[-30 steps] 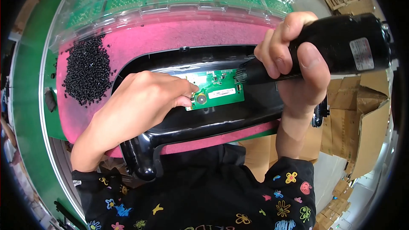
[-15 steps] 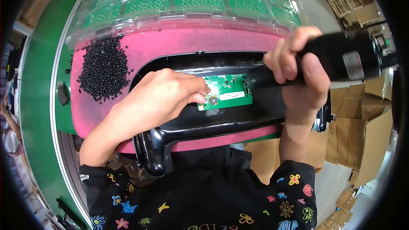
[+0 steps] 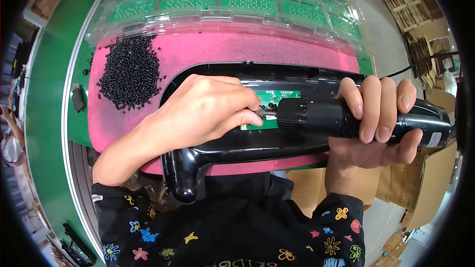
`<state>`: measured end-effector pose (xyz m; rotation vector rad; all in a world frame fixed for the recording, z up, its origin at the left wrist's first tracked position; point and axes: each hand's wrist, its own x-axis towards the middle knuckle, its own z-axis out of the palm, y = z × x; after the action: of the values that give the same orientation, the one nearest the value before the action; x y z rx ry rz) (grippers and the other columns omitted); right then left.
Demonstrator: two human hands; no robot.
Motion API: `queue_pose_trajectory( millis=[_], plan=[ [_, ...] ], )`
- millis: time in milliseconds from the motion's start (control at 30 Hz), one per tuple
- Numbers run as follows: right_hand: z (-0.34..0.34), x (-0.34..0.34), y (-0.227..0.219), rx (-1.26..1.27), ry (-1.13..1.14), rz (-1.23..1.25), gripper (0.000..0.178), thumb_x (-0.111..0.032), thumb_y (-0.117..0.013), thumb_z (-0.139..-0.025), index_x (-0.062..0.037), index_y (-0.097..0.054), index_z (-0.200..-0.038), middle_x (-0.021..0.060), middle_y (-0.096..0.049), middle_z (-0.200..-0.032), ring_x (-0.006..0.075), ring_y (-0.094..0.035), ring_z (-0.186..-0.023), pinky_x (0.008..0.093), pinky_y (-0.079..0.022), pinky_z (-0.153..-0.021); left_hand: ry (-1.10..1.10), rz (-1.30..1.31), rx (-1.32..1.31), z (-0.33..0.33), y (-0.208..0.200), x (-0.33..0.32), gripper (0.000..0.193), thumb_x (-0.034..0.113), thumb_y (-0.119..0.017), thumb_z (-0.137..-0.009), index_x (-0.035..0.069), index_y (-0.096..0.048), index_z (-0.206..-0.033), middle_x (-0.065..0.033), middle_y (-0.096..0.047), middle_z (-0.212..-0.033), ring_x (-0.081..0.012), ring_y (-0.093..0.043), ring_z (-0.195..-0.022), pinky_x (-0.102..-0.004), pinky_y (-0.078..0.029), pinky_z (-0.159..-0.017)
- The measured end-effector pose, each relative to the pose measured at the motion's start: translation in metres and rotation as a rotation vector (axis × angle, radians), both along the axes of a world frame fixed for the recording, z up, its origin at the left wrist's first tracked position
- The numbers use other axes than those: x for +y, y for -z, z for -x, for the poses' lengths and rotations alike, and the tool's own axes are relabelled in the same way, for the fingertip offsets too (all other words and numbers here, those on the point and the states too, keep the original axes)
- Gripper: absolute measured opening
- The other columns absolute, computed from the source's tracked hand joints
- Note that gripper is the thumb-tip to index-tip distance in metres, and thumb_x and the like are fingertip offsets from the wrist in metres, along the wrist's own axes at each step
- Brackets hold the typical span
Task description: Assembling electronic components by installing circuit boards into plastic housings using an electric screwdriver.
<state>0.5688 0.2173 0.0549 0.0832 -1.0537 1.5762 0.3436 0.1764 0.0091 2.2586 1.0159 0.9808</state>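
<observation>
My right hand (image 3: 373, 118) wraps round a black corded electric screwdriver (image 3: 314, 116), held nearly level with its tip pointing left. At that tip, my left hand (image 3: 203, 111) is pinched, thumb and forefinger together, with small black screws (image 3: 271, 106) showing at the fingertips and the metal bit between. Whether a screw sits on the bit is too small to tell. Below them a green circuit board (image 3: 293, 93) lies inside a long black plastic housing (image 3: 247, 153), partly covered by the hand and screwdriver. The housing has a rounded arm at its near left.
On the pink mat (image 3: 208, 44), a heap of black screws (image 3: 129, 74) lies at the left. Clear plastic trays (image 3: 247, 12) with several green boards stand along the back. A dark grey lump (image 3: 78, 98) rests on the green table. Cardboard boxes (image 3: 428, 178) are at the right.
The screwdriver has swung level and its tip has come to my left fingertips. My right hand's grip has shifted, fingers now over the top. Black screws now show at my left fingertips.
</observation>
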Motion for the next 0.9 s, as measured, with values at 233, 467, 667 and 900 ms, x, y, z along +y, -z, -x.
queue_pose_trajectory(
  millis=[233,467,667,900],
  plan=[
    [0.0022,0.0016,0.0047,0.020,-0.045,-0.090,0.031,-0.027,-0.069,-0.084,-0.0102,-0.047,-0.098,-0.0018,-0.053,-0.069,0.0098,-0.049,-0.060,0.0285,-0.039,-0.070,-0.019,0.037,-0.023,-0.0004,-0.0009,-0.0002,0.020,0.012,-0.078,-0.074,-0.001,-0.064,-0.081,-0.0100,-0.065,-0.073,-0.0253,-0.064,-0.065,-0.0330,-0.050,-0.056],
    [-0.0018,0.0015,0.0043,-0.153,0.002,-0.142,0.033,-0.029,-0.068,-0.085,-0.0096,-0.047,-0.101,-0.0018,-0.054,-0.072,0.0100,-0.050,-0.063,0.0272,-0.038,-0.070,-0.140,0.062,0.043,0.0032,0.0010,0.0005,0.017,0.012,-0.078,-0.074,0.001,-0.065,-0.076,-0.0068,-0.066,-0.071,-0.0227,-0.064,-0.066,-0.0312,-0.050,-0.058],
    [0.0015,-0.0019,0.0049,-0.091,-0.006,-0.122,0.034,-0.029,-0.070,-0.084,-0.0101,-0.047,-0.100,-0.0017,-0.055,-0.072,0.0099,-0.051,-0.064,0.0272,-0.038,-0.071,-0.062,0.021,0.042,0.0022,-0.0006,0.0010,0.015,0.009,-0.075,-0.076,0.001,-0.064,-0.081,-0.0078,-0.067,-0.076,-0.0244,-0.064,-0.069,-0.0331,-0.051,-0.060],
    [0.0020,-0.0030,0.0044,-0.101,0.015,-0.107,0.034,-0.028,-0.072,-0.083,-0.0108,-0.047,-0.099,-0.0023,-0.055,-0.071,0.0096,-0.050,-0.062,0.0268,-0.038,-0.071,-0.063,0.036,0.076,0.0012,0.0003,0.0014,0.014,0.006,-0.074,-0.077,0.000,-0.063,-0.084,-0.0087,-0.066,-0.078,-0.0260,-0.064,-0.071,-0.0338,-0.051,-0.061]
  ],
)
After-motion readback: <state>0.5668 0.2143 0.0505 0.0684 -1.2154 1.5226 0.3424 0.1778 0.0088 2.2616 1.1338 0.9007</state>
